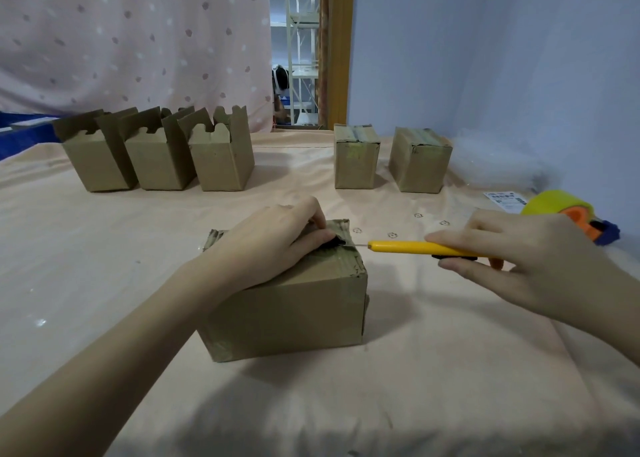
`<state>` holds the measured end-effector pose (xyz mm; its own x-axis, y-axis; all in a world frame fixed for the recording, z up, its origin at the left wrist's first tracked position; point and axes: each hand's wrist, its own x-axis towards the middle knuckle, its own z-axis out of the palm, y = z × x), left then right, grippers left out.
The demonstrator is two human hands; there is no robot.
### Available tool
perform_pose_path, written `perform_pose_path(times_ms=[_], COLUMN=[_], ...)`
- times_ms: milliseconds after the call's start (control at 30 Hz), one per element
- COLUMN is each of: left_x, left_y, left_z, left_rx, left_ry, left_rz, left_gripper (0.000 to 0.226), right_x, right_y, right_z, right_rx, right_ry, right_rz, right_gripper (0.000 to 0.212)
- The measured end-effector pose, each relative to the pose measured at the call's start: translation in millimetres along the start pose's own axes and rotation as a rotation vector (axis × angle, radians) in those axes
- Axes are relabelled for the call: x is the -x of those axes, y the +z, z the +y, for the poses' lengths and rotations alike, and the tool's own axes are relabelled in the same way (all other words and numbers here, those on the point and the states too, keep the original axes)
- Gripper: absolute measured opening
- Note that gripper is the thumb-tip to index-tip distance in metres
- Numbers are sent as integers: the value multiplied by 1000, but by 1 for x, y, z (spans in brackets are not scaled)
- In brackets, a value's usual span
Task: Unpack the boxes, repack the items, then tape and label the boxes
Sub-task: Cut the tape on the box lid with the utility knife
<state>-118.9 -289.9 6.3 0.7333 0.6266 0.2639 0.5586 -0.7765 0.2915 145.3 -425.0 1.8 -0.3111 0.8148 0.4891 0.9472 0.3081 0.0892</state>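
Observation:
A taped cardboard box (294, 311) sits in front of me on the peach cloth. My left hand (273, 241) rests on its top, fingers curled over the far right edge near a dark spot. My right hand (519, 262) grips a yellow utility knife (415, 247), held level, with its thin blade tip touching the box's top right edge beside my left fingertips.
Three open cardboard boxes (156, 155) stand in a row at the back left. Two taped boxes (356, 158) (419, 160) stand at the back right. A yellow and orange tape dispenser (568, 214) and a label sheet (505, 200) lie far right, with clear plastic wrap (495, 165) behind.

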Motion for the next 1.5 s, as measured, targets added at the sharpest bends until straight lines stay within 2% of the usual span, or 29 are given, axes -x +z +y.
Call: perform_pose_path(times_ms=[133,233,433,667,1067,1167,1300,1400,1467,1500], left_x=[1,1,0,1,-1,0,3,7,13,16], left_y=[0,0,1,2,4,4,2,5,9,12], left_z=[0,0,1,0,-4,-4,-4,-3,5,9], left_rx=[-3,-23,-32,-43,-47,-33,-92,-302,-356,-345], left_ry=[21,24,31,52,67,63,63,204,173,139], left_rz=[-2,-9,-14,-10,-1,5,40,249,353,374], left_gripper=[23,24,25,25,31,30,26,26,24,26], right_x=[-3,-1,6,1,7,5,6,8,6,4], right_y=[1,7,25,29,33,37,32,23,18,16], right_z=[1,8,21,21,27,26,17,14,14,14], right_rx=[54,19,-27,-80,-10,-145,-503,-675,-715,-719], right_ry=[-170,-238,-231,-198,-241,-166,58,235,289,311], right_rz=[173,172,235,212,258,225,133,44,-46,-94], right_gripper=[28,25,27,27,26,27,26,23,14,16])
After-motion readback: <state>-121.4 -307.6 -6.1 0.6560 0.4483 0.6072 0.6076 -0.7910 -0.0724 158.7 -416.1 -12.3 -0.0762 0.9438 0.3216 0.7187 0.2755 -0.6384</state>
